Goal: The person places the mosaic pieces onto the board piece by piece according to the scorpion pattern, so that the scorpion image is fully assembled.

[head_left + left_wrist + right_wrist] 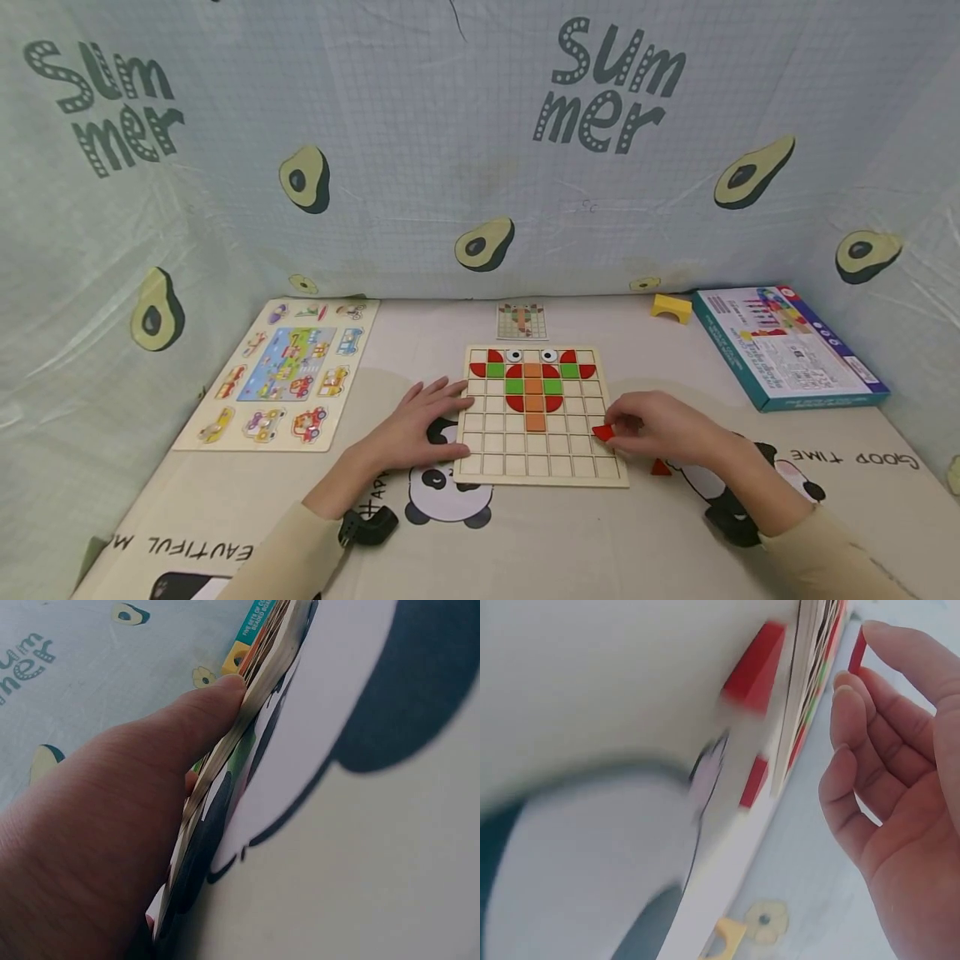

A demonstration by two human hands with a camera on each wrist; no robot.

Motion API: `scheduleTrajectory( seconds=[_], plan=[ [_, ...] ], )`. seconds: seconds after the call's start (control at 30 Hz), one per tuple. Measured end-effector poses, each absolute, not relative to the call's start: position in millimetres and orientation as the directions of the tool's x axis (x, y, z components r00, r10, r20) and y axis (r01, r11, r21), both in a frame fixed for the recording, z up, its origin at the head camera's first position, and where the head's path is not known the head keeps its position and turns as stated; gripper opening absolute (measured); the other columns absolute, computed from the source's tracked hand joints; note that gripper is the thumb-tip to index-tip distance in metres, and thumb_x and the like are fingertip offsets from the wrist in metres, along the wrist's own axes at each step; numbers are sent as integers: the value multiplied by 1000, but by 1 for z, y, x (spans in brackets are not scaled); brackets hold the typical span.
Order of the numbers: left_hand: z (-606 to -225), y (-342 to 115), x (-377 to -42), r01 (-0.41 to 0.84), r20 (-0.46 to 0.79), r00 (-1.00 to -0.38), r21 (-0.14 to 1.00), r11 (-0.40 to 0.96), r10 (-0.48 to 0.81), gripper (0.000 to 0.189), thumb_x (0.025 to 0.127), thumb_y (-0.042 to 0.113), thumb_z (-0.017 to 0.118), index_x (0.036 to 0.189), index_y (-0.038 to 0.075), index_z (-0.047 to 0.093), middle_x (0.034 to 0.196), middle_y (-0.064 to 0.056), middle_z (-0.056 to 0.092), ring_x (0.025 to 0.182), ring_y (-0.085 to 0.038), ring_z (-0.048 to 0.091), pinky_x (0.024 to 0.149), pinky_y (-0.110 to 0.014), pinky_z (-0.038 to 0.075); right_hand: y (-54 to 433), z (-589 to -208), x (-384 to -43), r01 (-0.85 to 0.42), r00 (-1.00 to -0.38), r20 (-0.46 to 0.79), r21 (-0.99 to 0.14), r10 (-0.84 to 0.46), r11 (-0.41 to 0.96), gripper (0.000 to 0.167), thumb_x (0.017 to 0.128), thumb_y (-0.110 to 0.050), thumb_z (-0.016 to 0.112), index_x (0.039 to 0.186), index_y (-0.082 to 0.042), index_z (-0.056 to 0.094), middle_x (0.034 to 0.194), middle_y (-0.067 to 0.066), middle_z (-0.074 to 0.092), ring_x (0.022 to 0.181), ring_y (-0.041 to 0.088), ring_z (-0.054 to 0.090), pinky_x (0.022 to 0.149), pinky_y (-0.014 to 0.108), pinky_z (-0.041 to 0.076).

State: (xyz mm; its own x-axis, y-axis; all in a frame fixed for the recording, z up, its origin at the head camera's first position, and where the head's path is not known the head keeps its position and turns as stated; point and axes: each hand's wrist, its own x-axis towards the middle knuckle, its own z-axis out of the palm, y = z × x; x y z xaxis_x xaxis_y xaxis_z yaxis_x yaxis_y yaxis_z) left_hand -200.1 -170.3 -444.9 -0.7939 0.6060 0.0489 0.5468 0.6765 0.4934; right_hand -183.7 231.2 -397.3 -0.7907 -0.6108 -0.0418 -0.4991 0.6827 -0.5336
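A wooden grid board [495, 462] lies on the table, with red, green and orange pieces and two round eye pieces [513, 356] set in its upper squares. My left hand [420, 425] rests at the board's left edge, fingers spread and fingertips on its rim; the left wrist view shows the thumb [214, 705] along that edge. Over the board's right edge, my right hand [660, 427] pinches a small red piece [603, 432] between thumb and fingers. In the right wrist view this thin red piece [857, 651] shows edge-on.
A red triangle [661, 468] lies under my right wrist; the right wrist view shows two red pieces [755, 782] on the table. Behind the board is a pattern card [522, 322]. A picture puzzle [345, 421] lies left; a yellow arch block [671, 308] and a box [810, 367] are right.
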Motion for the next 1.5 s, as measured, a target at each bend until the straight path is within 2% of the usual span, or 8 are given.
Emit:
scheduleTrajectory(
  seconds=[0.3,0.6,0.9,1.5],
  plan=[
    [-444,-169,-200,559,60,-790,482,675,611,74,88,56,71,148,17,53,162,-2,34,153,-27,16,121,-53,5,194,-398,-188,-587,-751,17,-475,-660,656,16,88,-23,81,98,-16,70,80,-14,54,75,7,52,66,23,49],
    [-444,-169,-200,575,79,-780,483,660,621,73,88,55,71,148,16,54,161,-4,35,152,-30,18,121,-55,7,170,-403,-192,-595,-737,-12,-462,-675,658,17,88,-30,81,94,-19,69,78,-14,53,73,7,51,65,23,48],
    [-446,-170,-200,567,73,-786,481,668,614,74,88,55,72,149,17,53,162,-1,34,153,-27,16,121,-53,5,148,-405,-194,-655,-702,-9,-387,-712,649,16,88,-28,80,89,-18,68,72,-10,52,69,6,47,62,24,43],
    [-445,-169,-200,563,62,-786,480,672,615,75,88,56,71,150,17,52,163,-1,32,153,-27,15,121,-52,5,149,-407,-196,-658,-698,-11,-383,-716,648,19,87,-30,81,85,-18,66,71,-10,50,68,7,47,61,24,42]
  ],
)
